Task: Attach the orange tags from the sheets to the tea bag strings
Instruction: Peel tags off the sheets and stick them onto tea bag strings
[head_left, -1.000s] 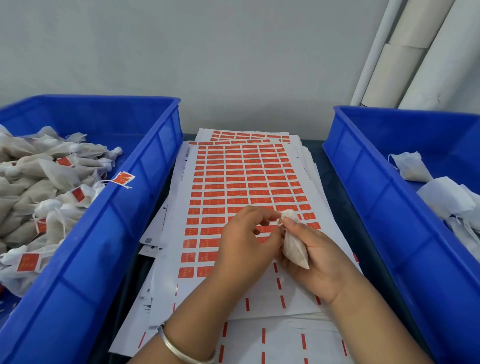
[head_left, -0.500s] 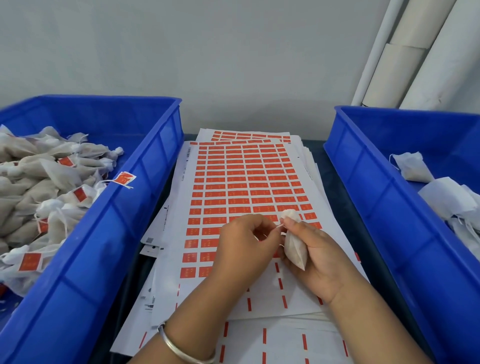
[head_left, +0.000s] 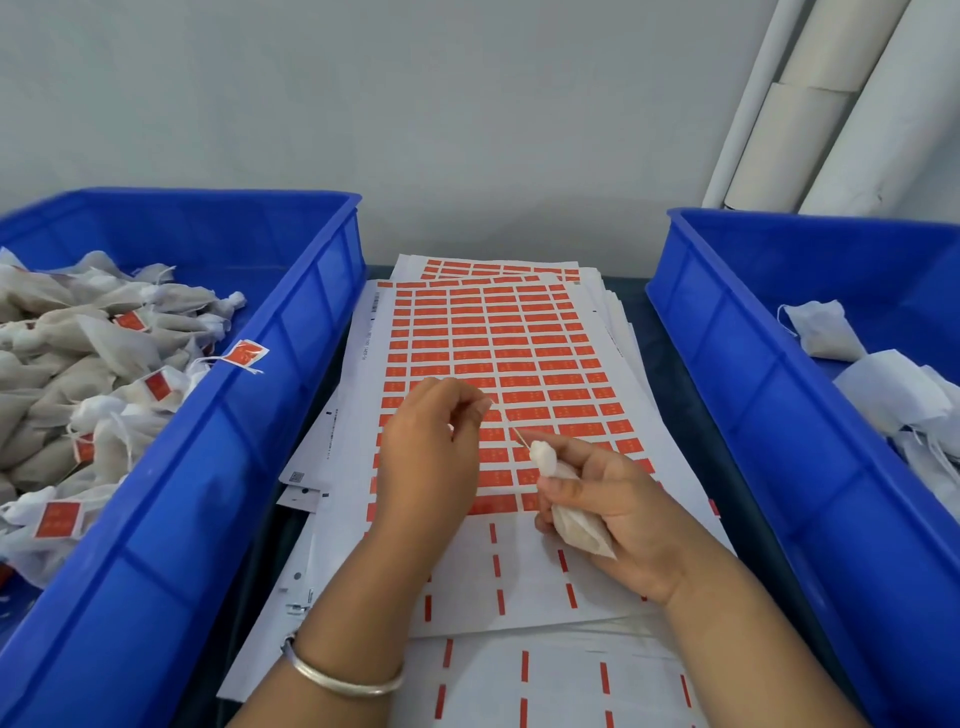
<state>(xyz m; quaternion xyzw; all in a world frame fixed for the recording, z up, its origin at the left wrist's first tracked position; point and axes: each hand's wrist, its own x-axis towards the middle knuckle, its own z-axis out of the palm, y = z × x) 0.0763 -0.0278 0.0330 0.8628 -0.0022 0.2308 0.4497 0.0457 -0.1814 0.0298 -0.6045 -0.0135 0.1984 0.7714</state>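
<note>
Hands drawn apart since earlier frame: left hand (head_left: 431, 457) pinching string (head_left: 511, 427) taut, right hand (head_left: 618, 512) gripping tea bag (head_left: 574, 519) above near part of tag sheet (head_left: 498, 358), between blue bins (head_left: 218, 467).

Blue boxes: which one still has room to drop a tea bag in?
The right blue box shows bare floor at its far end, beyond a few white bags. The left blue box is piled with tagged bags; only its far corner looks bare.
</note>
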